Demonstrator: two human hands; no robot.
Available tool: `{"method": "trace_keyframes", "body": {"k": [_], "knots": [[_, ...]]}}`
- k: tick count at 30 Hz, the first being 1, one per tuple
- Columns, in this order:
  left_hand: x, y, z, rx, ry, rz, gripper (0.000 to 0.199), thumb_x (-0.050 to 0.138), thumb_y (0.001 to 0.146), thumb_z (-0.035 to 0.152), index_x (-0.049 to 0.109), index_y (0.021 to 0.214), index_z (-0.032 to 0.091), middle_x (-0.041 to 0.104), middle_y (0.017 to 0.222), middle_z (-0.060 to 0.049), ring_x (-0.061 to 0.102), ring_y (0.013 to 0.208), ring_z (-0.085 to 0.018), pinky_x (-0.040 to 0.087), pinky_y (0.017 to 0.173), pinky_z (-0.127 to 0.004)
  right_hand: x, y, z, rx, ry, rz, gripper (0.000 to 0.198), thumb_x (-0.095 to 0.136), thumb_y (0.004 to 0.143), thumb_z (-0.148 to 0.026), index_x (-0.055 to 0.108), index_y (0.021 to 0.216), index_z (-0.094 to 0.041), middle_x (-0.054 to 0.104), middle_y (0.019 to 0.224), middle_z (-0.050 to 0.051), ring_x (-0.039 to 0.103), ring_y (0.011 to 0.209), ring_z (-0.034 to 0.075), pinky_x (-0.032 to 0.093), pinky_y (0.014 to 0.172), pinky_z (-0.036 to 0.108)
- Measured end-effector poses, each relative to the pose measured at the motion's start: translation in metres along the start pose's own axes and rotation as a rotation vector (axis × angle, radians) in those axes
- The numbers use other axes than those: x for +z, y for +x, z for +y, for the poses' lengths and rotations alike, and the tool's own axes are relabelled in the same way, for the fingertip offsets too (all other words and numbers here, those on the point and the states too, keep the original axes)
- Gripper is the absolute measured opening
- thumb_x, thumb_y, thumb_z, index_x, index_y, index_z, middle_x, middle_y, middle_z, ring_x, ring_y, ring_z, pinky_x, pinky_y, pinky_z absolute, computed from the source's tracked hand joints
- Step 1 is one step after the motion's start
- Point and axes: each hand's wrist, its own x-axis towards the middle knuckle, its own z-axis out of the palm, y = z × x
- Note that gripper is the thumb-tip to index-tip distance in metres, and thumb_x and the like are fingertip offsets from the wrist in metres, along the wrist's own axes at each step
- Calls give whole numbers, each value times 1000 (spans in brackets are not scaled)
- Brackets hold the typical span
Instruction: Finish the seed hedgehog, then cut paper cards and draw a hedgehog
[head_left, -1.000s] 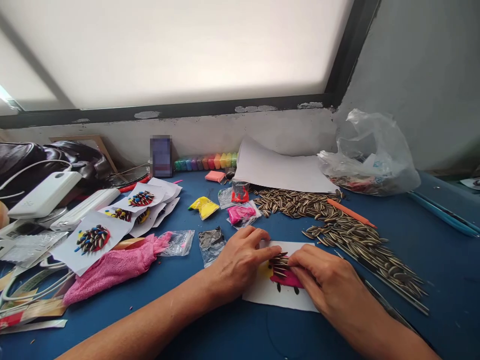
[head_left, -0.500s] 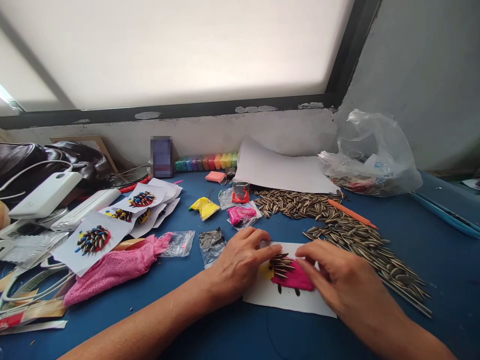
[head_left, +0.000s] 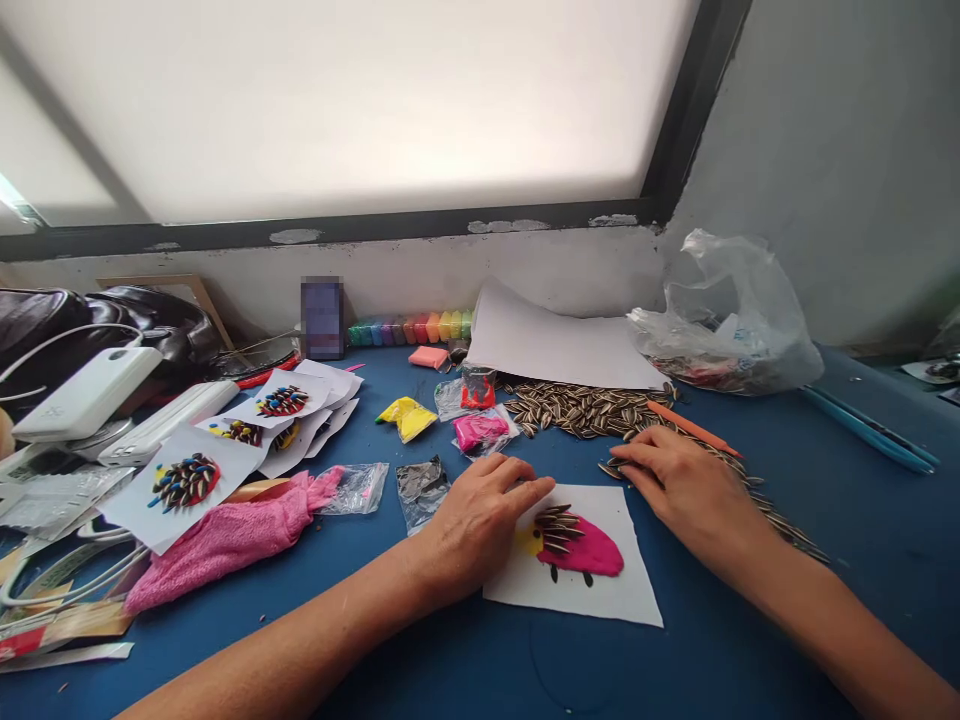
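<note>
Your left hand (head_left: 476,520) rests, ungripping, on the paper (head_left: 634,595); your right hand (head_left: 686,490) reaches the seed pile (head_left: 577,408), grip unclear. Pink clay (head_left: 598,548): left end seeded, rest bare!

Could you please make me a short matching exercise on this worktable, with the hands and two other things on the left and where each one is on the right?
Things:
1. Left hand
2. Pink clay oval
3. Right hand
4. Pink cloth

Places:
A. Fingertips at the pile of loose sunflower seeds
B. At the left side of the white sheet
C. Beside the seed-covered pictures, toward the left of the view
D. On the white sheet, with a cluster of seeds on its left part

Pairs: 1-B, 2-D, 3-A, 4-C
</note>
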Motion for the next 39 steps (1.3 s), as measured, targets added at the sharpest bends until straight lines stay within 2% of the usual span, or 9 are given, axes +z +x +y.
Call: {"method": "trace_keyframes", "body": {"k": [3,6,14,21,24,27,31,36,39], "knots": [[1,0,0,-3,2,15,46,37,89,-3,61,124,14,66,110,-11,57,88,-22,53,82,-38,1,7,-6,-22,-48,-39,24,51,92,-20,75,92,-22,72,93,5,69,89,22,52,75,34],[3,0,0,-6,-2,38,45,39,89,-2,62,123,14,66,110,-10,57,89,-23,53,82,-39,1,11,-11,-25,-98,-51,21,52,89,-15,70,81,-20,70,85,5,66,83,22,49,71,33],[1,0,2,-4,-19,29,43,38,89,-2,62,123,13,66,110,-11,56,88,-22,53,82,-40,-3,8,-20,2,-98,-14,18,48,87,-13,57,74,-21,66,79,6,62,77,22,43,66,32],[-1,0,1,-11,-41,15,43,36,92,0,61,125,12,66,112,-12,55,89,-23,53,81,-41,-12,6,-14,105,12,69,18,43,86,-20,60,91,-22,65,74,2,56,56,17,38,53,29],[-1,0,1,-18,-51,2,42,35,94,1,61,125,12,65,112,-13,55,90,-22,53,82,-41,-21,3,-10,169,146,19,22,39,90,-26,60,88,-24,63,70,1,51,49,14,40,50,28],[-1,0,0,-16,-58,-12,41,36,94,2,61,125,12,65,113,-13,55,91,-22,53,82,-40,-27,-1,-4,323,387,-107,27,39,90,-36,63,86,-24,64,68,2,46,42,14,39,45,30],[-2,0,0,-18,-48,-21,39,38,94,3,62,124,13,65,113,-12,56,91,-22,53,84,-40,-26,-3,-3,350,583,-90,27,50,81,-39,68,92,-21,70,79,7,62,60,21,48,53,34],[-1,-1,1,-21,-61,-12,39,39,94,3,62,124,13,65,114,-12,56,91,-23,53,84,-41,-23,-1,-11,287,467,-6,26,56,81,-45,70,81,-23,66,64,1,60,54,20,45,50,33],[-1,-1,1,-20,-70,-5,40,38,93,2,62,124,12,65,113,-13,56,91,-23,53,83,-42,-23,-2,-10,317,358,22,23,60,81,-40,72,93,-24,67,65,0,61,54,20,46,52,34]]}}
